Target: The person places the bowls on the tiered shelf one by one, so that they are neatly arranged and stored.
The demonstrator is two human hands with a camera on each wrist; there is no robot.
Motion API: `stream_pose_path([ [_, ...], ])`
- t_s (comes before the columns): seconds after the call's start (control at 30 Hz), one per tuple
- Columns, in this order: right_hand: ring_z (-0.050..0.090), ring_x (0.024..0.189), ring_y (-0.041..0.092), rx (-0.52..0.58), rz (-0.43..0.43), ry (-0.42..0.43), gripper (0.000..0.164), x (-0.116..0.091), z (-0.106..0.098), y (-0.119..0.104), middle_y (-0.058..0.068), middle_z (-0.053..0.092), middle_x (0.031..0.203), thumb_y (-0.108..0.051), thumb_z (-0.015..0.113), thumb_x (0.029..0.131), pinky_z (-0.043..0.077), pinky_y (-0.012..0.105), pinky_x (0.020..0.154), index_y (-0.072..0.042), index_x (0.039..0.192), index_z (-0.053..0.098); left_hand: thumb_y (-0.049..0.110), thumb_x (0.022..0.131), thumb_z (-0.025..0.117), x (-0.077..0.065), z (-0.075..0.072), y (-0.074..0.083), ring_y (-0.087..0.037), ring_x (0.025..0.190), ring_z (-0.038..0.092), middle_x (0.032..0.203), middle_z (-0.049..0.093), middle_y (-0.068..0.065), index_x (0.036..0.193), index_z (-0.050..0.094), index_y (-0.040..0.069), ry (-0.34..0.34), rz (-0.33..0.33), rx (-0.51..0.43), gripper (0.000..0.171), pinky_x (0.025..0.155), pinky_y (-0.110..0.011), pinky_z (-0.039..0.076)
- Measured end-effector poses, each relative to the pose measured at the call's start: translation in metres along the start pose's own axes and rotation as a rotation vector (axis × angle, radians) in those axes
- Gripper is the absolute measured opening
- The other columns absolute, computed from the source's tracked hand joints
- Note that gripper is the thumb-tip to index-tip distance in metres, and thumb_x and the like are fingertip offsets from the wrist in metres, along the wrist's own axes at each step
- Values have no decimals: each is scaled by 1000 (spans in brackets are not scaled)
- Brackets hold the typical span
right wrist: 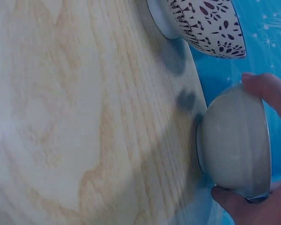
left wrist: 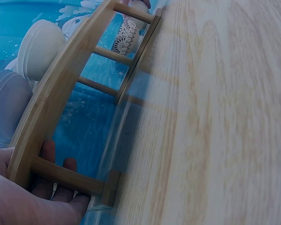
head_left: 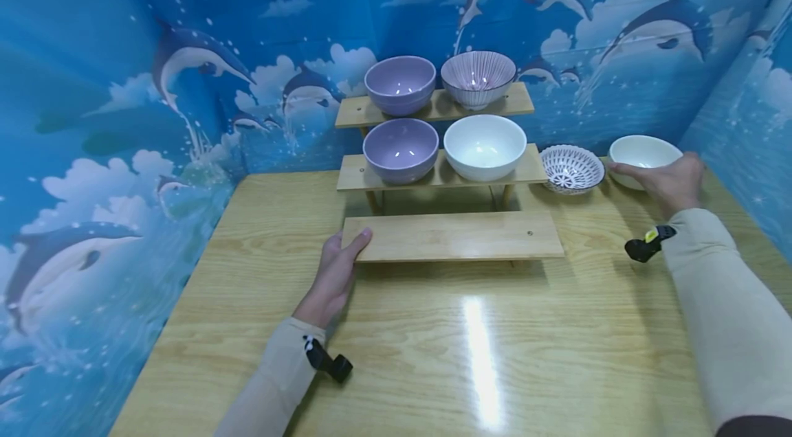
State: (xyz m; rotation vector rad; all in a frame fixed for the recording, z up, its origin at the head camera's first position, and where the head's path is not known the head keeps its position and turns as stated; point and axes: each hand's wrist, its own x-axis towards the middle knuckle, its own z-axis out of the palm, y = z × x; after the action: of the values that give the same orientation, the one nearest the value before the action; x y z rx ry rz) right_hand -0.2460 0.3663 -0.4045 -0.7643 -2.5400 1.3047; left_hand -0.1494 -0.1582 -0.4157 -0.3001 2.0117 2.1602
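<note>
My left hand grips the left end of the lowest shelf of a tiered wooden stand; in the left wrist view the fingers curl around its leg. At the far right, my right hand holds a plain white bowl by its rim. The right wrist view shows finger and thumb on opposite sides of that white bowl, its foot at the table surface. Just left of it stands a patterned bowl with a dark design.
Two purple bowls sit on the left of the upper two tiers. Beside them are a striped bowl on top and a white bowl on the middle tier. A blue dolphin-print backdrop encloses the wooden table.
</note>
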Motion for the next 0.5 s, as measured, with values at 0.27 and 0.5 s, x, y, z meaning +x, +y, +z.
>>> stream_pose_path([
  [0.27,27,144,47,-6,-23,-12,120,-4,-8,-2,30,15,160,-55,77,81,35,60,113,4,157,7,39,97,68,1,-1,-1,-25,139,43,145,49,-8,148,42,8,14,-22,6,64,119,-40,32],
  [0.5,25,146,45,-8,-31,-1,121,-7,-23,-16,27,13,162,-57,76,81,34,59,115,1,159,4,38,97,69,2,-1,-1,-25,139,43,144,49,-8,147,43,8,11,-17,-5,63,119,-40,31],
])
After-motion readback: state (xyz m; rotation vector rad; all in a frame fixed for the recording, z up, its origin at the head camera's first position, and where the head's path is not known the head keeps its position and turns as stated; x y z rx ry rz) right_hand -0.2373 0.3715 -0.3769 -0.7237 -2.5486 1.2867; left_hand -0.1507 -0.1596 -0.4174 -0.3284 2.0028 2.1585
